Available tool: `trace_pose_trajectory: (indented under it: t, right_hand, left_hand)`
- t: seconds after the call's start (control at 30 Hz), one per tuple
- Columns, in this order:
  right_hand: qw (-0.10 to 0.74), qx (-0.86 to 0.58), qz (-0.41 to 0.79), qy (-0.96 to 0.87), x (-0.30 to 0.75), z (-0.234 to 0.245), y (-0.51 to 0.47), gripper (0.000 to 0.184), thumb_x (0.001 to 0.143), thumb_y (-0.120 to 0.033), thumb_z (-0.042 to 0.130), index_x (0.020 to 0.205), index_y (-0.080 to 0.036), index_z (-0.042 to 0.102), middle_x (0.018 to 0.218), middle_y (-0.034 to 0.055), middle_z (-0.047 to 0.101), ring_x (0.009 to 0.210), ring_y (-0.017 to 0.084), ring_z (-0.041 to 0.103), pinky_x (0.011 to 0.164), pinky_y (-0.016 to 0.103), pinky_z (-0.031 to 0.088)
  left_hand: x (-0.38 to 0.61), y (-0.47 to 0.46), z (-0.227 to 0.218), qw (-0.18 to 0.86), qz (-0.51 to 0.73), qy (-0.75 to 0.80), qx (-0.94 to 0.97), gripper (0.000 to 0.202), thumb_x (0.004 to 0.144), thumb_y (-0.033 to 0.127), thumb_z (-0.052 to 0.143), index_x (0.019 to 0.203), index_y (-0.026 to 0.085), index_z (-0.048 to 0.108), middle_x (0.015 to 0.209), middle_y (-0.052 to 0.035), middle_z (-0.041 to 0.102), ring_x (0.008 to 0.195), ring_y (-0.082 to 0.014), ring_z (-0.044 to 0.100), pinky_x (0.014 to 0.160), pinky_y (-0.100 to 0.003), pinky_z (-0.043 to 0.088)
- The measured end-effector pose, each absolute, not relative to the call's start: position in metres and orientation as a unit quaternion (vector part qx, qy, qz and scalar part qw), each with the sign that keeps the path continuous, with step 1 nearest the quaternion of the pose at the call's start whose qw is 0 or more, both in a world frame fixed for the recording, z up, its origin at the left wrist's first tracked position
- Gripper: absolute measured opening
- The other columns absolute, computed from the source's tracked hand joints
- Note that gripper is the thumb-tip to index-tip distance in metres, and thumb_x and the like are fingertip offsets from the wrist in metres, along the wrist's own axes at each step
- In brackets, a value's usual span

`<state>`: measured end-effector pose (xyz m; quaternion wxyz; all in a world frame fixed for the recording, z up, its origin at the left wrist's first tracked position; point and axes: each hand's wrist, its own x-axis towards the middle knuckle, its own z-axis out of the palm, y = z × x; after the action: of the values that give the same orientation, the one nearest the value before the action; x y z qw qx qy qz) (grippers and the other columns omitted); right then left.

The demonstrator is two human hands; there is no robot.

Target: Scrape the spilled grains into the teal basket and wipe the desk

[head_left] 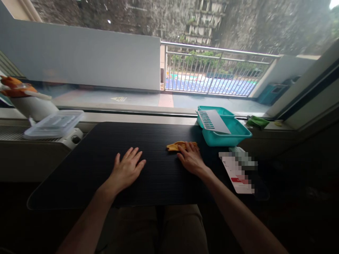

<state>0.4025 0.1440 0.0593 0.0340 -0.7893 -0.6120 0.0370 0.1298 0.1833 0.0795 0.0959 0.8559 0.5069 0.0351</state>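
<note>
My left hand (pixel 127 169) lies flat on the black ribbed mat (pixel 87 165), fingers spread, holding nothing. My right hand (pixel 191 158) rests flat further right, its fingertips on the near edge of a small crumpled yellow-orange cloth (pixel 177 145). Just right of the cloth stands a teal plastic basin (pixel 235 135) with a white slotted board (pixel 215 121) lying across its top.
A clear plastic lidded box (pixel 54 123) sits on a white appliance at the left, behind it a white container (pixel 31 106) with orange items. A white and red card (pixel 238 173) lies right of my right hand. A green rag (pixel 257 122) lies on the windowsill.
</note>
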Motion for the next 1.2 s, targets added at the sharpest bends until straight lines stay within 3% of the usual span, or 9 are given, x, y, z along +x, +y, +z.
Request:
trace_pose_trajectory:
  t: [0.13,0.27,0.33,0.47,0.63,0.83,0.97,1.03,1.2]
  right_hand:
    - [0.039,-0.822,0.032,-0.568,0.4,0.065,0.161,0.055,0.097,-0.044,0.024,0.143,-0.015,0.039,0.149,0.0217,0.031,0.137,0.039,0.025,0.105,0.058,0.02]
    - [0.044,-0.761,0.04,-0.646,0.382,0.063,0.169,0.05,0.093,-0.054,0.035,0.139,-0.036,0.041,0.153,0.0057,0.029,0.141,0.029,0.02,0.11,0.046,0.018]
    - [0.036,-0.751,0.045,-0.658,0.385,0.064,0.173,0.048,0.094,-0.053,0.034,0.139,-0.038,0.042,0.153,0.0032,0.029,0.142,0.027,0.019,0.111,0.044,0.018]
    - [0.031,-0.809,0.037,-0.585,0.399,0.067,0.19,0.053,0.097,-0.043,0.022,0.144,-0.023,0.036,0.15,0.0173,0.03,0.138,0.038,0.024,0.104,0.059,0.02]
    - [0.024,-0.766,0.051,-0.64,0.39,0.062,0.202,0.051,0.092,-0.057,0.034,0.14,-0.04,0.039,0.155,0.0003,0.025,0.141,0.027,0.019,0.11,0.044,0.018]
    - [0.021,-0.83,0.037,-0.557,0.409,0.067,0.221,0.061,0.096,-0.048,0.02,0.146,-0.015,0.031,0.15,0.023,0.026,0.136,0.044,0.022,0.1,0.065,0.019]
    - [0.022,-0.782,0.046,-0.622,0.395,0.062,0.23,0.057,0.091,-0.062,0.03,0.142,-0.037,0.035,0.155,0.0048,0.024,0.14,0.032,0.017,0.108,0.052,0.017]
    - [0.022,-0.778,0.051,-0.626,0.399,0.063,0.233,0.053,0.092,-0.061,0.029,0.139,-0.041,0.038,0.154,0.0017,0.027,0.139,0.03,0.02,0.108,0.049,0.017]
    - [0.034,-0.832,0.047,-0.551,0.405,0.069,0.253,0.058,0.096,-0.047,0.015,0.145,-0.022,0.033,0.15,0.0195,0.028,0.135,0.042,0.024,0.1,0.066,0.018]
  left_hand:
    - [0.093,0.171,0.064,0.078,0.008,0.546,0.834,0.055,0.093,0.042,0.03,0.14,0.016,0.04,0.151,-0.0115,0.032,0.141,-0.0295,0.025,0.108,-0.063,0.018]
    - [0.085,0.16,0.052,0.054,0.013,0.52,0.853,0.055,0.093,0.045,0.032,0.143,0.022,0.036,0.152,-0.0086,0.028,0.141,-0.0293,0.024,0.108,-0.062,0.021]
    - [0.084,0.157,0.048,0.038,0.02,0.508,0.86,0.057,0.093,0.046,0.032,0.144,0.022,0.033,0.153,-0.0081,0.026,0.141,-0.0289,0.024,0.109,-0.06,0.019]
    - [0.083,0.155,0.045,0.022,0.032,0.503,0.864,0.058,0.092,0.049,0.032,0.144,0.023,0.033,0.153,-0.0079,0.027,0.14,-0.0292,0.025,0.11,-0.058,0.018]
    - [0.083,0.155,0.045,0.016,0.037,0.5,0.865,0.059,0.092,0.05,0.031,0.144,0.021,0.034,0.152,-0.0084,0.027,0.14,-0.0294,0.026,0.11,-0.059,0.018]
    - [0.081,0.155,0.04,0.011,0.057,0.493,0.868,0.061,0.091,0.051,0.031,0.144,0.02,0.034,0.152,-0.0094,0.029,0.14,-0.0299,0.027,0.109,-0.06,0.02]
    - [0.08,0.153,0.032,-0.031,0.143,0.495,0.857,0.07,0.089,0.051,0.037,0.148,0.017,0.021,0.152,-0.0134,0.029,0.14,-0.0309,0.025,0.111,-0.058,0.016]
    - [0.079,0.151,0.03,-0.047,0.177,0.494,0.85,0.075,0.089,0.05,0.04,0.15,0.018,0.011,0.153,-0.0144,0.026,0.141,-0.0308,0.023,0.112,-0.056,0.014]
    - [0.08,0.15,0.03,-0.043,0.191,0.495,0.847,0.077,0.089,0.049,0.041,0.15,0.021,0.001,0.153,-0.0145,0.025,0.141,-0.0298,0.024,0.112,-0.055,0.015]
